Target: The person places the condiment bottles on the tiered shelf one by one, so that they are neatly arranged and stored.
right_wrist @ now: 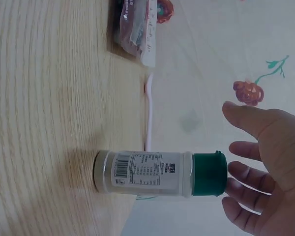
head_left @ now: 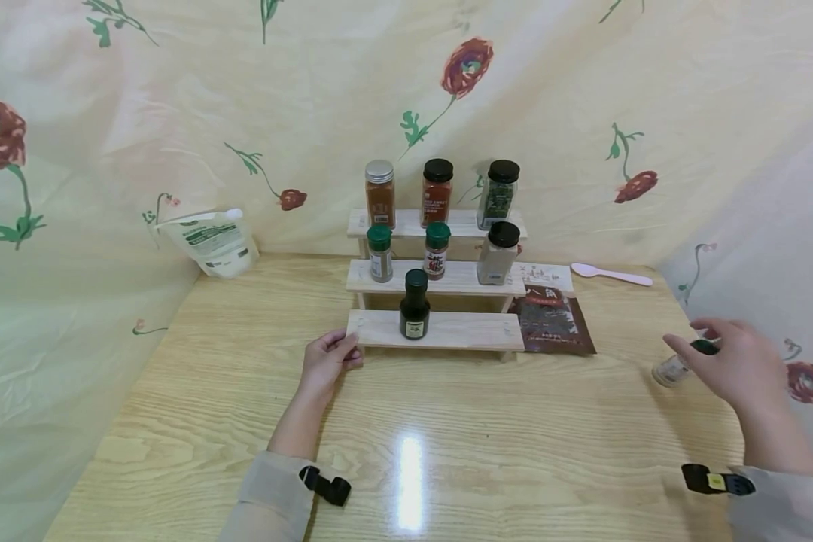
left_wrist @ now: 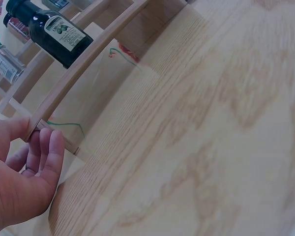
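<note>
My left hand (head_left: 327, 360) pinches the left end of the lowest step of a three-step wooden spice rack (head_left: 470, 331), thumb above and fingers beneath. On that step stands a dark sauce bottle (head_left: 415, 307); its label shows in the left wrist view. My right hand (head_left: 741, 365) is at the far right, fingers spread and loosely bent around the green cap of a spice shaker (right_wrist: 147, 173). In the right wrist view, the shaker stands upright on the table, with fingertips right at its cap and the thumb apart from it.
Two green-capped shakers and a black-capped jar (head_left: 497, 256) occupy the middle step. Three jars, including a silver-lidded one (head_left: 379, 194), line the top. Right of the rack lie a brown packet (head_left: 554, 324) and a pink spoon (head_left: 611, 275). A white pouch (head_left: 213, 245) leans at back left.
</note>
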Motion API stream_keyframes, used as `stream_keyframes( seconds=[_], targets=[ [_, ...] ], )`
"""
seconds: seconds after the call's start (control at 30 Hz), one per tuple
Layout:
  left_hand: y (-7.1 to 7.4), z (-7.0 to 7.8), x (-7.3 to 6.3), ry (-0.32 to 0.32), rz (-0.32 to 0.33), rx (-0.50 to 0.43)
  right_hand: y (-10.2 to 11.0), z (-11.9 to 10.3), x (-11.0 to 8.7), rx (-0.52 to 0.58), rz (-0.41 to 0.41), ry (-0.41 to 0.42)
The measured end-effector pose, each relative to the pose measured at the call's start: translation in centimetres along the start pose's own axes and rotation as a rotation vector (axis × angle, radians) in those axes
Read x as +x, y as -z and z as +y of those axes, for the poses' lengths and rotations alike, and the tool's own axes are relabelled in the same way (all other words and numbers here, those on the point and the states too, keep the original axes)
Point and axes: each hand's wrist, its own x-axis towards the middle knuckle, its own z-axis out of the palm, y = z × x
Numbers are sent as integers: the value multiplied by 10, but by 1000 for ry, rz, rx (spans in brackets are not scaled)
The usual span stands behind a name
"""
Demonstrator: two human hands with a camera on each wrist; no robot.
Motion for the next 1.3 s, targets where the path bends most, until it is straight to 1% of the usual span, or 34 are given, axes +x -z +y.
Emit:
stream_keyframes(
  seconds=[0.13, 0.33, 0.5, 0.57, 0.67, 0.8, 0.87, 1.0, 1.1, 1.3],
  targets=[
    [-1, 0, 0, 1, 4, 0, 3, 6, -2, -29, -17, -39],
    [-1, -1, 1, 6, 10, 0, 4, 20, -2, -19, -93, -36],
    [-1, -1, 1, -5, 1, 1, 2, 26, -5, -21, -150, -66],
    [-1, -1, 1, -7, -2, 0, 1, 27, -6, -26, -153, -68],
    [-1, -1, 1, -8, -1, -2, -2, 26, -8, -20, -136, -58],
    [-1, 0, 0, -6, 5, -1, -6, 20, -7, 12, -97, -35],
    [-2, 0, 0, -6, 6, -1, -8, 15, -5, 27, -64, -9],
    [-1, 0, 0, -7, 5, 3, -9, 1, -1, 83, -25, 45],
    [-1, 0, 0, -6, 3, 6, -9, -11, 2, 124, -22, 83],
    [0, 0, 0, -8, 1, 12, -12, -42, 8, 155, -21, 155]
  ],
)
